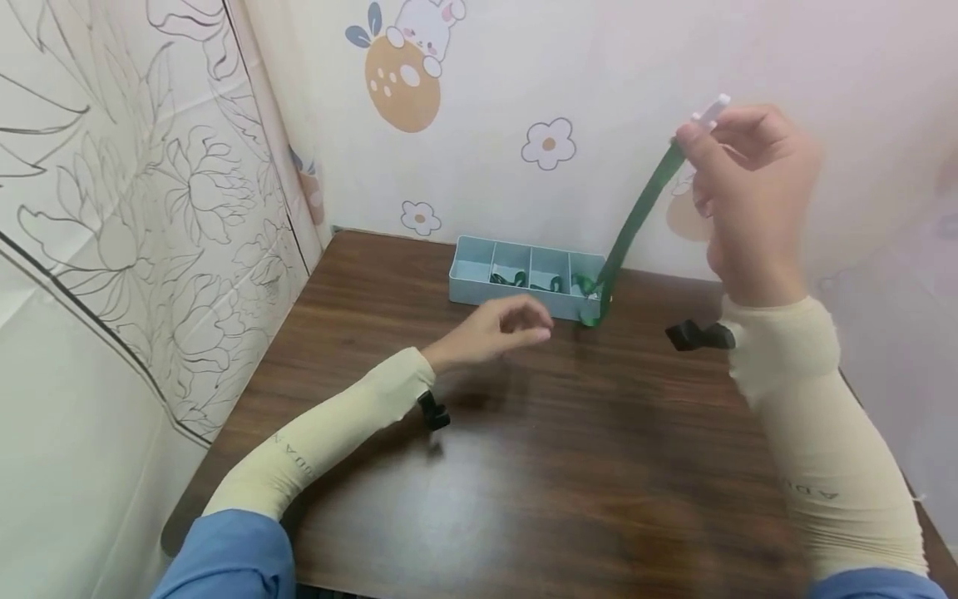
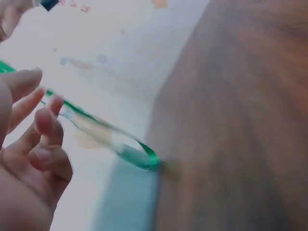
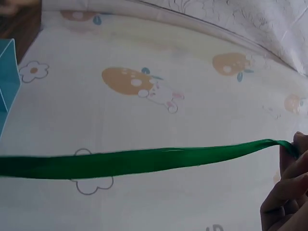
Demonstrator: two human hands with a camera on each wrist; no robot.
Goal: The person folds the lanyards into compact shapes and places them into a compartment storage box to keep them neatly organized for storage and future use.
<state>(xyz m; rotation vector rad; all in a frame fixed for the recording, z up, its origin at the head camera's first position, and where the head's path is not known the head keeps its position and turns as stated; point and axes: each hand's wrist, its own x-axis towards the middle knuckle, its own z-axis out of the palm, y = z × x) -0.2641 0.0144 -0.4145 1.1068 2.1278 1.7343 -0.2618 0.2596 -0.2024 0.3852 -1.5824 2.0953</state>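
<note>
My right hand (image 1: 759,195), raised at the right, pinches the top of a long green ribbon (image 1: 638,218) together with a small white piece (image 1: 714,110). From there the ribbon slants down to the right end of a pale blue divided box (image 1: 479,291), with a loop hanging over its front. In the right wrist view the ribbon (image 3: 144,162) runs flat and stretched into the fingertips. My left hand (image 1: 490,334) hovers before the box, fingers loosely bent and holding nothing. The left wrist view shows the ribbon loop (image 2: 144,156) beyond that hand (image 2: 38,159).
More green ribbon (image 1: 509,279) lies in the box's middle and right compartments. The box stands at the back of a dark wooden table (image 1: 584,466), close to a patterned wall cloth (image 1: 479,166). Another drawn cloth (image 1: 150,183) hangs at the left.
</note>
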